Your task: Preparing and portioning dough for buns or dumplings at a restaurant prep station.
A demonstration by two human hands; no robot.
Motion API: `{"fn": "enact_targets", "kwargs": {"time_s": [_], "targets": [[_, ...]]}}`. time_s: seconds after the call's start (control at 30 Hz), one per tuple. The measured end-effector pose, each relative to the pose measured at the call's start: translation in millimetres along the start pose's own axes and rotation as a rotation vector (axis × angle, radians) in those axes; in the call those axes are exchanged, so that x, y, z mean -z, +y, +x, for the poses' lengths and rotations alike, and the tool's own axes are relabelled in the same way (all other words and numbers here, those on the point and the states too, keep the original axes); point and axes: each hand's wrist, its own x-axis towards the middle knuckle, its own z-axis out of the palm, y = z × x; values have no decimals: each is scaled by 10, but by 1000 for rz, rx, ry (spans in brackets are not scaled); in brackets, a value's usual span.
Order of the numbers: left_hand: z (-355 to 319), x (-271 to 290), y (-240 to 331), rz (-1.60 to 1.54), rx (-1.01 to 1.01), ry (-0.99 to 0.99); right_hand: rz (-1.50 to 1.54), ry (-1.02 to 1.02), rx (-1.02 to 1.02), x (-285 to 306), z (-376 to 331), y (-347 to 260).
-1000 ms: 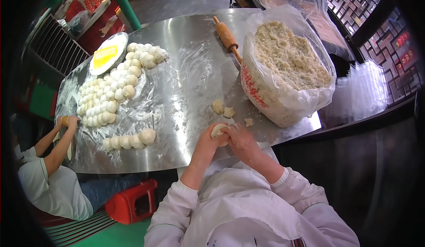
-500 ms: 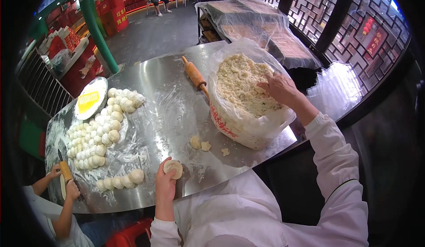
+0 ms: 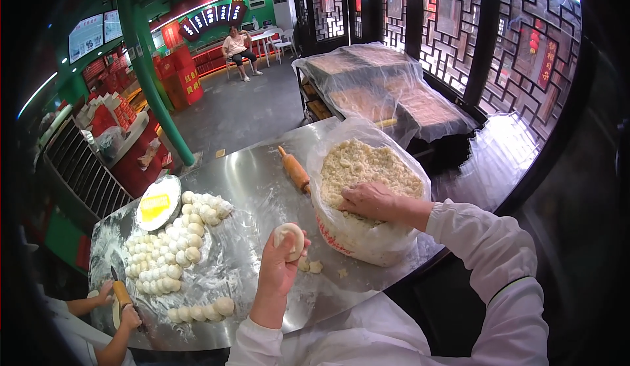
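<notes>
My left hand point(image 3: 278, 261) holds up a round dough wrapper point(image 3: 289, 240) above the near part of the steel table, the thumb pressed onto its face. My right hand point(image 3: 374, 201) reaches into a big plastic-lined bag of pale, crumbly filling point(image 3: 367, 169). Its fingers are curled together at the near left of the heap, the tips sunk in and partly hidden by the filling. Just right of my left hand, small dough scraps point(image 3: 315, 267) lie on the table.
Floured dough balls point(image 3: 167, 251) crowd the table's left, beside an oval plate point(image 3: 172, 189) with a yellow item. A rolling pin point(image 3: 295, 170) lies against the bag. At lower left a co-worker's hands point(image 3: 131, 317) work another rolling pin point(image 3: 121, 294). Plastic-covered trays point(image 3: 367, 97) stand beyond.
My right hand has moved from the heap's right side to its near left, fingers now in the filling. My left hand has lifted with the wrapper toward the bag. The view has tilted up.
</notes>
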Motion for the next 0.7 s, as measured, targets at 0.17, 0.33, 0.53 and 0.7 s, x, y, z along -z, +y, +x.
{"fn": "enact_targets", "kwargs": {"time_s": [0.17,0.33,0.53,0.7], "targets": [[460,-729,78,298,17,-210,-102,-9,-29,62,3,93],[867,-1005,49,407,57,-237,278,79,-60,306,-134,272],[1169,-1000,-216,403,148,-150,441,176,94,693,-322,321],[1227,-1122,-444,408,134,-253,352,378,162,480,-280,333]]}}
